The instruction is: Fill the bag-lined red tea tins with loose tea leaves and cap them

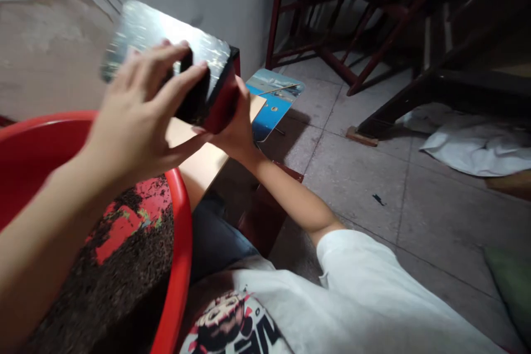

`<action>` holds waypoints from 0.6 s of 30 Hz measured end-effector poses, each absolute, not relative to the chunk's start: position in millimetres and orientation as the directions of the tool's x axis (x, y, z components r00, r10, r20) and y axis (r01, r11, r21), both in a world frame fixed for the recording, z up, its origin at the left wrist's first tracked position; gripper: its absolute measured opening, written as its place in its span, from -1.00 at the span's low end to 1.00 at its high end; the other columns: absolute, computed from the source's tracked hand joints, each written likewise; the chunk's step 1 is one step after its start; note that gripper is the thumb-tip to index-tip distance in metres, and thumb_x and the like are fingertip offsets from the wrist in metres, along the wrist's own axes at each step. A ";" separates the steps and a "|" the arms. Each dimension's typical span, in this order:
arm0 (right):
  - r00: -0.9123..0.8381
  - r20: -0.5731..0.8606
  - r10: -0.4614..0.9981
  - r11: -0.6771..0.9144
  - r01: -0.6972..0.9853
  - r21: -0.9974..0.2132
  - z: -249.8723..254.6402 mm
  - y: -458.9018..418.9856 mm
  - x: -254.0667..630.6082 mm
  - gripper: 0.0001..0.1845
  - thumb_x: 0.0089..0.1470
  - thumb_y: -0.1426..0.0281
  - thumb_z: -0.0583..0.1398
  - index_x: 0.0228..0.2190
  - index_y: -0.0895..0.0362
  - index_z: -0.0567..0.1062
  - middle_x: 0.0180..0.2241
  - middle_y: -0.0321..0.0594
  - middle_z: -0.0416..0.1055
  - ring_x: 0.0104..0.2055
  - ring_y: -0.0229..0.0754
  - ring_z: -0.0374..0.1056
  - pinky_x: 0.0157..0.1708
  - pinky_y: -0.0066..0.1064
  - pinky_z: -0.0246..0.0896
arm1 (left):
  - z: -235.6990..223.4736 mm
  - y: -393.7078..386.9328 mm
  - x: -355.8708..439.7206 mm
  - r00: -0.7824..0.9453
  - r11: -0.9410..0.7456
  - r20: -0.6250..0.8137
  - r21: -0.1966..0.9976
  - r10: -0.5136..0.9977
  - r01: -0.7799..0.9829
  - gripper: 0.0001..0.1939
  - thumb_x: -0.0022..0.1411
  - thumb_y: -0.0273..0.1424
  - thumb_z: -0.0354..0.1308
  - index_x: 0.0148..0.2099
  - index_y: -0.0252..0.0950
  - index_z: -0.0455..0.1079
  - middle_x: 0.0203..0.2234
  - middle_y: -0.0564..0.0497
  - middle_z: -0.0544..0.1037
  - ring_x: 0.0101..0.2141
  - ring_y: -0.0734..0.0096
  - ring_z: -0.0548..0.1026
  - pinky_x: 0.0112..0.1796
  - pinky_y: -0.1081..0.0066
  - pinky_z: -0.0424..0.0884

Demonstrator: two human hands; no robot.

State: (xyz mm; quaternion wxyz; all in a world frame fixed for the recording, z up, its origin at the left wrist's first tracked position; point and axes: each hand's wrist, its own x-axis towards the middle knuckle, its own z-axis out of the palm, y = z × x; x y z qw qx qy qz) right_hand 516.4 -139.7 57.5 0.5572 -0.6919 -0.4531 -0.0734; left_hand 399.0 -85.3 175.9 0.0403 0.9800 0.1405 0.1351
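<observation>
Both my hands hold up a box-like thing with black edges and a dark red side (224, 100). A shiny silver panel (166, 27) with rounded corners and crinkled highlights covers its upper face; I cannot tell whether the panel is separate. Across that face lie the fingers of my left hand (133, 102), with the thumb by the lower edge. My right hand (236, 124) grips the red side from below, its fingers partly hidden. Under my left arm stands a large red basin (179, 215) holding dark, loose, leaf-like bits (120, 282).
A pale wooden board (203, 171) runs beside the basin, near a blue picture-printed board (271, 108). Farther back are a dark red table frame (348, 63) and a dark wooden structure (398, 102). White sacking (468, 141) lies on the tiled floor (357, 177).
</observation>
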 end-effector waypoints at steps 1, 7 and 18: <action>0.635 0.554 0.539 -0.068 0.688 -0.722 39.2 -143.4 520.7 0.03 -0.11 -0.10 0.08 0.16 0.39 -0.02 0.17 0.14 0.08 0.24 -0.17 0.03 0.24 -0.47 -0.09 | 163.1 -80.3 401.4 0.945 -0.974 0.238 0.077 0.226 0.214 -0.14 0.06 0.08 0.04 0.28 -0.34 0.08 0.28 -0.12 0.03 0.29 -0.01 -0.08 0.25 0.10 -0.23; 0.821 0.345 0.455 -0.409 0.537 -0.738 -40.5 -127.5 529.2 0.02 -0.11 -0.03 0.10 0.17 0.40 -0.04 0.15 0.13 0.10 0.21 -0.13 0.06 0.21 -0.41 -0.05 | 87.2 -63.5 458.6 0.951 -0.954 0.086 0.074 0.297 0.291 -0.19 0.07 -0.21 0.20 0.30 -0.35 0.02 0.25 -0.19 0.09 0.23 -0.14 0.06 0.20 -0.04 -0.03; 0.822 0.302 0.482 -0.111 0.400 -0.910 -66.3 -45.9 543.7 -0.10 -0.19 0.26 0.27 0.11 0.31 0.03 0.13 0.16 0.18 0.18 0.02 0.14 0.19 -0.13 0.00 | 72.6 -11.0 494.2 0.730 -0.728 -0.027 -0.100 0.683 0.678 -0.18 0.16 -0.29 0.18 0.35 -0.32 -0.13 0.23 -0.34 0.06 0.22 -0.12 0.09 0.14 0.04 0.16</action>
